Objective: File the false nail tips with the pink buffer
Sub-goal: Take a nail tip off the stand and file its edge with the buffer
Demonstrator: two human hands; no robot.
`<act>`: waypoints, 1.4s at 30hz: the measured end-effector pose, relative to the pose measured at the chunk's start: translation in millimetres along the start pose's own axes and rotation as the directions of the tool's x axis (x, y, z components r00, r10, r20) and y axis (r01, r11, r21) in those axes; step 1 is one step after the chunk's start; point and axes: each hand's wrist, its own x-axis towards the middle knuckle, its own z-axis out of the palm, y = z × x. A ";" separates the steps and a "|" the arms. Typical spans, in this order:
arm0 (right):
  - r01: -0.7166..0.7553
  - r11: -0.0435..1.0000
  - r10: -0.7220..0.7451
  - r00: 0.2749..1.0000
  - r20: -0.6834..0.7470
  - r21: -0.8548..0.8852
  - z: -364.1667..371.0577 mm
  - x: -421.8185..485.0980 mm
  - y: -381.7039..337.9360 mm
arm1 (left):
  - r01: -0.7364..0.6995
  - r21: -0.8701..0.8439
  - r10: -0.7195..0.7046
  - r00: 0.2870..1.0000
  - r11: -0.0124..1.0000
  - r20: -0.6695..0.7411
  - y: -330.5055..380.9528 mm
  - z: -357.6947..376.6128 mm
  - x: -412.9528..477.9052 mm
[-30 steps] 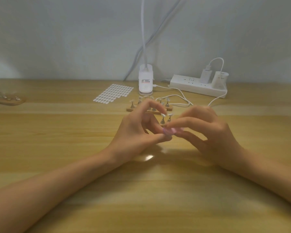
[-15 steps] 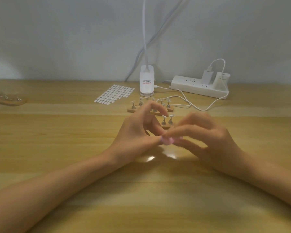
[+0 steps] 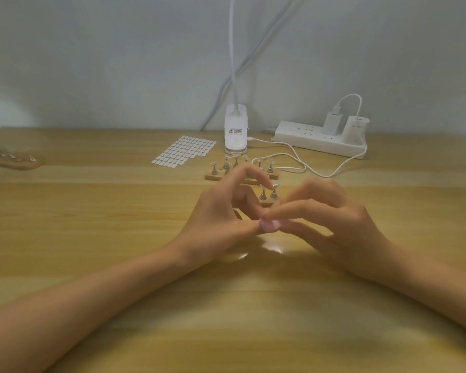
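My two hands meet just above the wooden table's middle. My right hand pinches a small pink buffer between thumb and forefinger. My left hand has thumb and a finger pinched together against the buffer's left end; whatever it holds is hidden, so I cannot tell if it is a nail tip. Behind the hands, false nail tips stand on small metal stems set in wooden holders.
A sheet of small white adhesive tabs lies at the back left. A white lamp base and a power strip with chargers and a looping white cable sit by the wall. Another wooden holder lies at the far left.
Both hands have sunk slightly toward me with the pink buffer between them; the buffer has shifted a little against the left fingertips. Nothing else on the table moved.
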 end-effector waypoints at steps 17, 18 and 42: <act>-0.073 0.997 0.073 0.997 -0.001 0.030 -1.4 1.6 3.0 | 0.024 -0.012 -0.024 1.000 1.000 -0.015 -1.3 -0.9 0.5; -0.089 0.996 0.089 0.996 -0.001 0.024 -1.8 1.4 3.4 | 0.026 -0.012 -0.027 1.000 1.000 -0.014 -1.0 -0.6 0.1; -0.006 0.998 0.006 1.000 0.013 0.068 -0.3 1.2 -1.7 | 0.011 -0.019 -0.011 1.000 1.000 -0.003 -0.6 -0.3 0.1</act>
